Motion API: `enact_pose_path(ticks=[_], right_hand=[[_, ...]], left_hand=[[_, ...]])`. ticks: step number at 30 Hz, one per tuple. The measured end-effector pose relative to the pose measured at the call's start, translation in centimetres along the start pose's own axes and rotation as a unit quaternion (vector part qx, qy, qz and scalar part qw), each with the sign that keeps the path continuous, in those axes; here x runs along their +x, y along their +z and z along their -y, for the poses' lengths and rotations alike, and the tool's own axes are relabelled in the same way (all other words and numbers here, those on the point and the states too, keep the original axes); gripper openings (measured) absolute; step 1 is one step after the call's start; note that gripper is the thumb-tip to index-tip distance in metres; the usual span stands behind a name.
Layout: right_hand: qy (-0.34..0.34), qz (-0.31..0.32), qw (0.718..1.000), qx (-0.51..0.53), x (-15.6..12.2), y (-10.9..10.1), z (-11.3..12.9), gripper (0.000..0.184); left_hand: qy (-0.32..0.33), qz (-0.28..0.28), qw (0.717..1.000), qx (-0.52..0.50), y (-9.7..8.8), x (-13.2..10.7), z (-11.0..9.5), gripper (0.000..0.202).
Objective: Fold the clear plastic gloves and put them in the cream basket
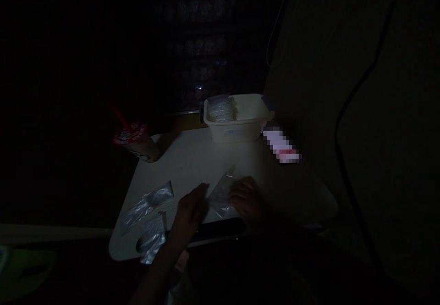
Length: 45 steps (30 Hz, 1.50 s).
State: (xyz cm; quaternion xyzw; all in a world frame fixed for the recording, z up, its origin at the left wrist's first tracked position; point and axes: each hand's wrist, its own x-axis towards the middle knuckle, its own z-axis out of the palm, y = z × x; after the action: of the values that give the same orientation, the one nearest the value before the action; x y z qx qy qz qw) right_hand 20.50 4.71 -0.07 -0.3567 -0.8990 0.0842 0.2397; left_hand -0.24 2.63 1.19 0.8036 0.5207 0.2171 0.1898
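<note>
First, cup: one paper drink cup [135, 143] with one red straw [120, 118], at the white table's [192, 163] far left corner.
Loose bags: two clear plastic bags [146, 208], lying flat on the table.
Left hand [189, 213]: fingers together, narrow, just beside the held bag; grip unclear.
Black object: one, long [220, 228], along the near edge.
Held bag: one clear plastic bag [222, 195], between the hands, on the table.
Right hand [245, 199]: fingers curled over that bag; grip unclear.
Tub: one white plastic tub [245, 128], holding a stack of clear bags [222, 108], number too dim to count.
Far right: one pixelated pink-and-white pack [281, 145].
</note>
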Motion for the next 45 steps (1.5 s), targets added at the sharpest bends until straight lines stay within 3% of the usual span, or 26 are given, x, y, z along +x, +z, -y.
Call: enact_pose_path(ticks=[4,7,12,15,19,21,26,30,38,45], right_hand=[[0.018,-0.047,0.994,0.093,-0.5,-0.7,-0.6,0.019],[0.011,-0.059,0.993,0.103,-0.9,-1.0,-1.1,0.022],[0.055,-0.037,0.998,0.005,-2.5,-1.4,-1.2,0.035],[0.085,-0.022,0.994,-0.065,-3.7,-0.8,-0.6,0.047],[0.114,-0.025,0.989,-0.085,-3.7,0.2,0.6,0.060],[0.133,-0.038,0.988,-0.068,-3.0,0.5,1.0,0.057],[0.118,-0.082,0.989,0.033,-1.6,0.3,0.7,0.024],[0.153,-0.071,0.980,0.108,-1.9,0.1,0.5,0.026],[0.144,-0.015,0.988,0.054,-3.3,0.7,0.9,0.037],[0.148,-0.064,0.980,0.119,-2.7,0.4,0.1,0.027]], left_hand=[[0.044,0.001,0.997,-0.057,0.1,0.9,0.0,0.051],[0.083,-0.011,0.995,-0.060,1.3,1.4,-0.4,0.043],[0.108,-0.060,0.992,0.018,2.6,1.5,-1.1,0.032],[0.101,-0.088,0.989,0.056,2.7,1.4,-1.7,0.027],[0.096,-0.103,0.987,0.072,2.8,1.2,-2.2,0.023],[0.088,-0.105,0.988,0.071,2.8,1.1,-2.2,0.023],[0.072,-0.086,0.991,0.076,2.7,0.9,-1.8,0.032],[0.068,-0.068,0.993,0.062,2.7,0.6,-1.4,0.029],[0.094,-0.039,0.990,0.095,3.1,0.3,-1.7,0.036],[0.066,-0.050,0.995,0.054,3.1,0.3,-1.7,0.027]])
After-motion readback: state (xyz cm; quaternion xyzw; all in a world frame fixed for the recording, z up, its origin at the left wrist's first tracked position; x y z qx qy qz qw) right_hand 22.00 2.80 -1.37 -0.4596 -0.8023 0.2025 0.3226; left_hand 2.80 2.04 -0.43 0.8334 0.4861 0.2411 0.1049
